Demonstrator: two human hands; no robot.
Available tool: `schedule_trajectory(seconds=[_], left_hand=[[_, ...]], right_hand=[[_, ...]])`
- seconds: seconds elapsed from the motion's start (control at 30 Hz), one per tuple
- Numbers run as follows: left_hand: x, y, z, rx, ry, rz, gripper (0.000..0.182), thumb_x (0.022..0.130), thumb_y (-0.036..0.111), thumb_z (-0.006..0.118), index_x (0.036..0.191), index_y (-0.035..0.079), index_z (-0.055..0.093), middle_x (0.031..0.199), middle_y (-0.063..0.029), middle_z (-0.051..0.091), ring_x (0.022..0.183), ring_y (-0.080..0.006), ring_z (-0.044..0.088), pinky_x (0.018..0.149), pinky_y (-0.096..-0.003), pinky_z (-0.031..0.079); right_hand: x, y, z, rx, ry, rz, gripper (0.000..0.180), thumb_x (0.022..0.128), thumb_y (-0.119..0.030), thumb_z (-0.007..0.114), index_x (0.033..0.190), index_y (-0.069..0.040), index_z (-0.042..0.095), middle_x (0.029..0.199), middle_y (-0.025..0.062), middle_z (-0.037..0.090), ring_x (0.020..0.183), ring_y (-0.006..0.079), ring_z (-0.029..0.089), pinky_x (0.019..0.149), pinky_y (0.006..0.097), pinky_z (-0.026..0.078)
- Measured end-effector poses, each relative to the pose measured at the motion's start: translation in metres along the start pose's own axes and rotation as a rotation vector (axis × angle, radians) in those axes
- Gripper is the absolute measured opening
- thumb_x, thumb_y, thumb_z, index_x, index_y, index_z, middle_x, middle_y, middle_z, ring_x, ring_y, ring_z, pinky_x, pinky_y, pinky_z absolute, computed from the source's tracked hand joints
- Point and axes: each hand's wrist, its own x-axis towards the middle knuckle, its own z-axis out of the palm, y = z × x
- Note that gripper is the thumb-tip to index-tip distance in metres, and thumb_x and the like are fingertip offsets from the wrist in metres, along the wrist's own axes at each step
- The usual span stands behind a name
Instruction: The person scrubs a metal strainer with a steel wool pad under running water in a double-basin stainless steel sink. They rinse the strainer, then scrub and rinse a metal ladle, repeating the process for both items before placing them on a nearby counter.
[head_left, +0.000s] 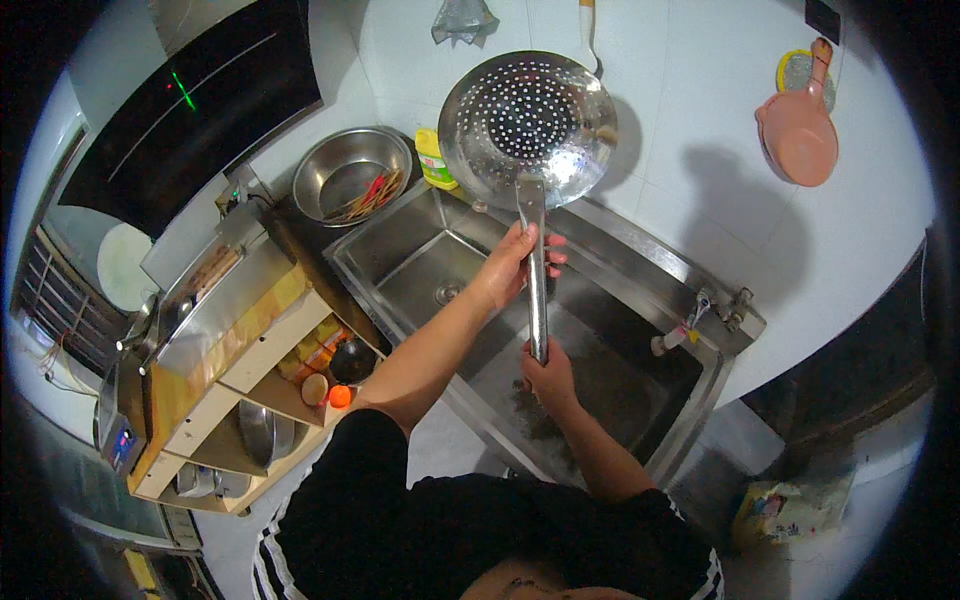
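Both my hands are on a large stainless steel perforated skimmer. Its round, holed bowl (480, 161) is up in front of the white tiled wall, above the back edge of the sink. My left hand (514, 264) grips the upper part of the tubular metal handle (538, 300), thumb along it just below the bowl. Lower down, my right hand (550, 375) is closed around the handle's end. Beneath my hands lies a stainless steel sink (450, 244), with a drain (450, 292) at its left side and dark wet patches on its right side.
At the sink's back left stand a steel basin (311, 180) with red and brown sticks and a yellow bottle (431, 154). A faucet (686, 330) juts in at the right. A pink ladle (806, 142) hangs on the wall. Wooden shelving (240, 360) stands left.
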Motion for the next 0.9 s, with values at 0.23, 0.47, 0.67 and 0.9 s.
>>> schedule_trajectory(seconds=[0.23, 0.47, 0.67, 0.9], left_hand=[[-0.008, -0.004, 0.016, -0.031, -0.024, -0.011, 0.042, 0.09, 0.033, 0.046, 0.124, 0.012, 0.033, 0.087, -0.0082, 0.053, 0.069, -0.0183, 0.056, 0.06, -0.0328, 0.05], [-0.01, -0.006, 0.025, -0.093, 0.032, -0.079, 0.031, 0.088, 0.021, 0.051, 0.118, 0.016, 0.042, 0.062, 0.0006, 0.038, 0.044, -0.0098, 0.038, 0.039, -0.0265, 0.035], [-0.016, 0.004, 0.034, -0.082, 0.081, -0.144, 0.027, 0.087, 0.017, 0.052, 0.113, 0.014, 0.046, 0.059, 0.0014, 0.039, 0.039, -0.0083, 0.034, 0.034, -0.0243, 0.03], [-0.03, 0.016, 0.05, -0.018, 0.049, -0.218, 0.031, 0.086, 0.017, 0.052, 0.116, 0.011, 0.044, 0.059, 0.0015, 0.038, 0.039, -0.0084, 0.035, 0.033, -0.0245, 0.032]], right_hand=[[-0.011, -0.008, 0.004, 0.095, -0.037, 0.03, 0.015, 0.076, -0.005, 0.052, 0.091, -0.004, 0.047, 0.059, 0.0014, 0.045, 0.044, 0.0098, 0.044, 0.04, 0.0245, 0.037], [-0.016, -0.025, -0.004, -0.134, -0.187, -0.038, 0.023, 0.079, -0.015, 0.059, 0.096, -0.003, 0.05, 0.066, 0.0047, 0.053, 0.058, 0.0152, 0.054, 0.055, 0.0292, 0.044], [0.008, -0.11, -0.041, -0.883, 0.383, -0.825, 0.017, 0.08, -0.015, 0.057, 0.095, -0.006, 0.058, 0.081, 0.0094, 0.056, 0.075, 0.0284, 0.054, 0.066, 0.0352, 0.044], [0.058, -0.184, -0.047, -1.424, 0.571, -1.081, 0.03, 0.07, -0.007, 0.057, 0.099, -0.008, 0.06, 0.077, 0.0041, 0.05, 0.077, 0.022, 0.05, 0.065, 0.0339, 0.04]])
